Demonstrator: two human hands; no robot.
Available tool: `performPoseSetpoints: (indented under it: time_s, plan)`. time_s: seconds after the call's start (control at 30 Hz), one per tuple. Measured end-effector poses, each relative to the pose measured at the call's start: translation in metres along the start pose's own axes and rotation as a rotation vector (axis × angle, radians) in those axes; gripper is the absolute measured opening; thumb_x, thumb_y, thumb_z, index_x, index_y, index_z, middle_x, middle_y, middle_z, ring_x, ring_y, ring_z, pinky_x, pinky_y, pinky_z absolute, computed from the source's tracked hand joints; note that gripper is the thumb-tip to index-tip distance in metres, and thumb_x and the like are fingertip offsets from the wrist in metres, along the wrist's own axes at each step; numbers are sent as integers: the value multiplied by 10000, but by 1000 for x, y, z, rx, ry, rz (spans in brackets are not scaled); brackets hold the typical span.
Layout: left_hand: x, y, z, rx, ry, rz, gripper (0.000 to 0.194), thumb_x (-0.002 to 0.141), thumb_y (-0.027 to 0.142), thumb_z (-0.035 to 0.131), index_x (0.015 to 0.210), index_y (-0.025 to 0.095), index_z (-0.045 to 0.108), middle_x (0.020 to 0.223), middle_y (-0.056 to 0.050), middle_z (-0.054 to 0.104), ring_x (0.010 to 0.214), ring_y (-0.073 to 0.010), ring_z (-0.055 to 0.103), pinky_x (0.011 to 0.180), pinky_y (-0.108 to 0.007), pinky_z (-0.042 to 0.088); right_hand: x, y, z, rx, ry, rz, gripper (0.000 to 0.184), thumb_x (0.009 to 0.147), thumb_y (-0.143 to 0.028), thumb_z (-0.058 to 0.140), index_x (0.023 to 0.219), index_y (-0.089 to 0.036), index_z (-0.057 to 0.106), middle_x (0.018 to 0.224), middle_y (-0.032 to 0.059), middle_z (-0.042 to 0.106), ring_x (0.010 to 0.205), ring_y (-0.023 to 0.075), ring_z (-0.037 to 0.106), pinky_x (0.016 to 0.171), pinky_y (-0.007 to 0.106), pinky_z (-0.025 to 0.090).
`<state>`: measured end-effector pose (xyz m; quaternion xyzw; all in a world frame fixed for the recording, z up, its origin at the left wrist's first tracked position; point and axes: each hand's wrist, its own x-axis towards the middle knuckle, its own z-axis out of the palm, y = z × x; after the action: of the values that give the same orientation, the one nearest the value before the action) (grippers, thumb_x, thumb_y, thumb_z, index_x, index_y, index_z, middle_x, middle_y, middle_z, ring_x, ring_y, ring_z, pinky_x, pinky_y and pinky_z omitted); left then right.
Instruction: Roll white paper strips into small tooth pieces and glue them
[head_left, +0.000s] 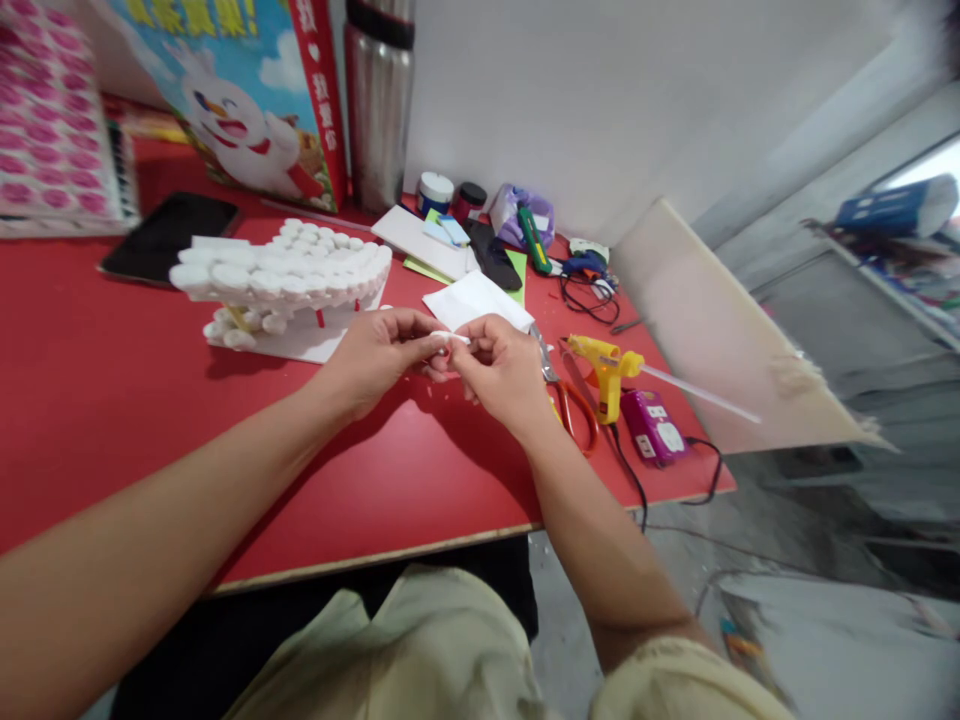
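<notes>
Between the fingertips of my left hand (386,355) and my right hand (501,365) is a small white piece (452,337); whether it is paper or foam I cannot tell. Both hands are closed on it, just above the red table. To their left stands a white model (277,275) built of many rounded white pieces, with short red posts under it and a flat white base (319,340). A folded white sheet (480,300) lies just beyond my fingers. Red-handled scissors (577,415) lie beside my right wrist, partly hidden by it.
A yellow glue gun (604,370) with a long glue stick stands near a purple power socket (654,428), cords hanging over the edge. Behind are a green cutter (532,238), jars, a steel bottle (379,110), a black phone (169,235) and a printed box (247,100).
</notes>
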<state>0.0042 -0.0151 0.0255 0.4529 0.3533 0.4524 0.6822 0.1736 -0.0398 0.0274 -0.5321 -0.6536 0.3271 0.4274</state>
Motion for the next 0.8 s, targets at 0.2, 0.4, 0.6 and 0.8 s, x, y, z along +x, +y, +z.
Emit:
performPoseSetpoints:
  time_s: [0.2,0.4,0.6,0.8]
  plan:
    - [1,-5,1,-55,3,8,254,731,240,916,859,110,738,678,-26,729,605,-134,692,627,-233,588,-3,-1,1,-82,60,-65,144,926,-340,684,876,-235,600,617,-35,660,512,113,589,473,224,417]
    - [1,-9,2,-89,-18,62,255,772,272,894,915,117,752,727,-33,750,627,-136,708,688,-251,605,-3,-7,-1,81,71,-32,184,917,-374,710,888,-222,610,629,-37,684,437,86,554,423,212,407]
    - [-1,-7,7,-111,5,86,224,765,243,884,887,113,748,702,-26,734,626,-132,692,679,-253,609,-4,-7,-1,67,74,-63,184,916,-370,719,872,-223,617,635,-32,687,454,95,575,440,218,433]
    - [-2,-10,6,-72,56,107,241,744,239,887,882,116,732,712,-26,743,611,-146,701,662,-280,621,-7,-3,-1,-47,41,-124,146,955,-357,664,913,-222,630,707,-5,727,546,117,639,526,238,479]
